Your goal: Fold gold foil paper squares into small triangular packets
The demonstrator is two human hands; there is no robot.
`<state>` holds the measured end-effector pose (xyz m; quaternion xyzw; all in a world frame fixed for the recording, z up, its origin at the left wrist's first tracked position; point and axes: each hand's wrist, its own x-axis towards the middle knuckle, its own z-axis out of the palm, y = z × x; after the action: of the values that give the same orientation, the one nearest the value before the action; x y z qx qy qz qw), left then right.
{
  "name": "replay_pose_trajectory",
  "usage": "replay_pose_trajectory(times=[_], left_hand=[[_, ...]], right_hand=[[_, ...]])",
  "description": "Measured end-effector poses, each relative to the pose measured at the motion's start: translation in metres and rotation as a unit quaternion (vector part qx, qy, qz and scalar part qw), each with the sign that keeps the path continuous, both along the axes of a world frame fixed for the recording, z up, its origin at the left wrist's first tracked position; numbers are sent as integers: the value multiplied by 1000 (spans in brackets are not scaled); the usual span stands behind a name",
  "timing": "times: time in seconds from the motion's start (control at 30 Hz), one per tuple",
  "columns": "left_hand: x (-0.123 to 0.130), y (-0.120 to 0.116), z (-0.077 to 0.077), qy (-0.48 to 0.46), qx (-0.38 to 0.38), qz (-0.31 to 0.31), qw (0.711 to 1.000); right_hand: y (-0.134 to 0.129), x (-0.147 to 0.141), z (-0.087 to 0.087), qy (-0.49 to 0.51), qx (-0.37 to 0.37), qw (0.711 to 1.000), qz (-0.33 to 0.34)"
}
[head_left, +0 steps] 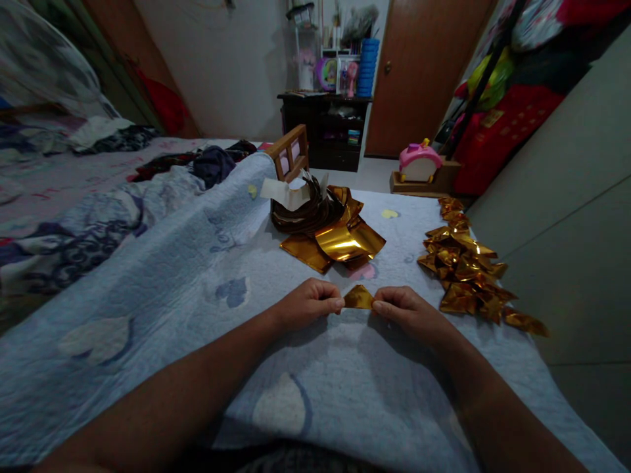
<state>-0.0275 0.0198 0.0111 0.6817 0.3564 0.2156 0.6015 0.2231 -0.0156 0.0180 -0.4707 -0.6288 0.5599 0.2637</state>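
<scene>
Between my two hands a small piece of gold foil paper (359, 297) is stretched, folded to a rough triangle with its peak away from me. My left hand (314, 303) pinches its left corner between thumb and fingers. At the opposite corner, my right hand (401, 307) grips it the same way. Just beyond lies a stack of gold foil sheets (350, 242), some fanned out shiny side up, with a dark curled bundle and pale paper at its back left. Several folded gold foil pieces (463, 269) form a heap to the right.
A light blue quilt (276, 355) with heart prints covers the bed under my hands. To the left are rumpled clothes (211, 167). Past the bed stand a dark cabinet (323, 128), a pink toy (419, 162) and a wooden door (424, 72). A pale panel (566, 217) borders the right side.
</scene>
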Motion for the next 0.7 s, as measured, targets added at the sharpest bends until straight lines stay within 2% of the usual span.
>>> replay_pose_trajectory(times=[0.17,0.3,0.37,0.47,0.6,0.7], left_hand=[[2,-3,4,30,26,9,999],[5,-6,4,110,127,24,986],[8,-8,1,173,200,28,964],[15,-12,-3,262,299,37,917],[21,-19,-5,336,345,58,875],[21,-20,-5,340,357,91,865]], right_hand=[[0,1,1,-20,9,1000,7],[-1,-3,0,-129,86,988,-5],[-2,-9,-2,-209,149,966,-12],[-5,-19,-5,-336,216,916,-32],[-9,-30,-10,-423,225,875,-72],[-10,-34,-13,-431,241,863,-101]])
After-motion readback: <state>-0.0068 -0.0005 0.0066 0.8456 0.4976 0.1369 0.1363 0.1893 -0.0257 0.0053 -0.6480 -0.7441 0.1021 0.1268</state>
